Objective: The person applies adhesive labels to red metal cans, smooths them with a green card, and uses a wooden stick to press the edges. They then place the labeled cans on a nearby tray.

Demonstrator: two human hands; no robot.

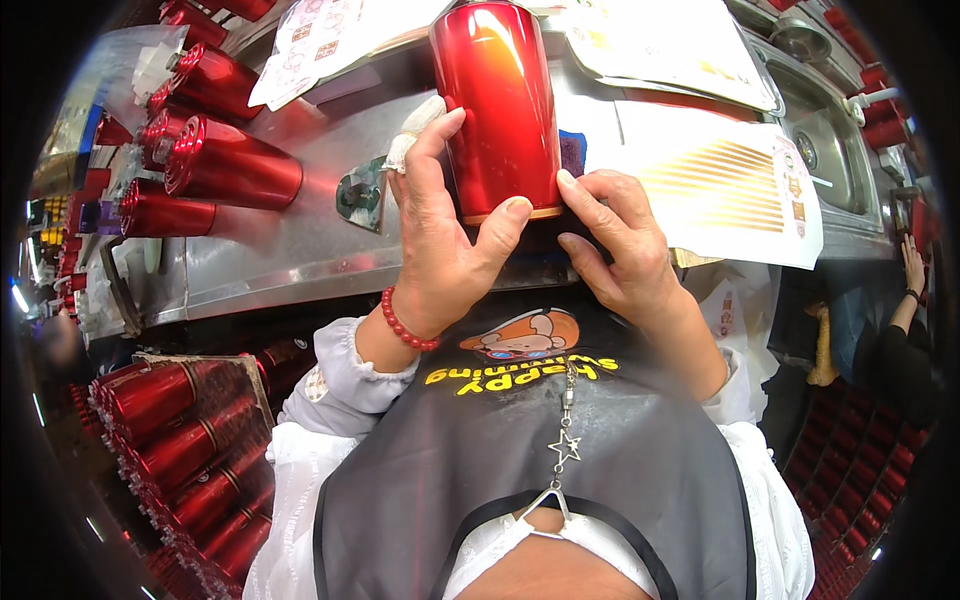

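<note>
I log remotely: red canister (500, 110) over metal counter (250, 255), between the hands, long axis running away from the wearer; left hand (440, 240) spread wide at its left side and base, right hand (628, 245) loosely parted at lower right, neither clearly nearer

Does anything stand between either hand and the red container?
Nothing visible does. The left hand and right hand both appear to meet the red container directly. A white wrap covers one left finger; whether that finger touches is unclear.
</note>
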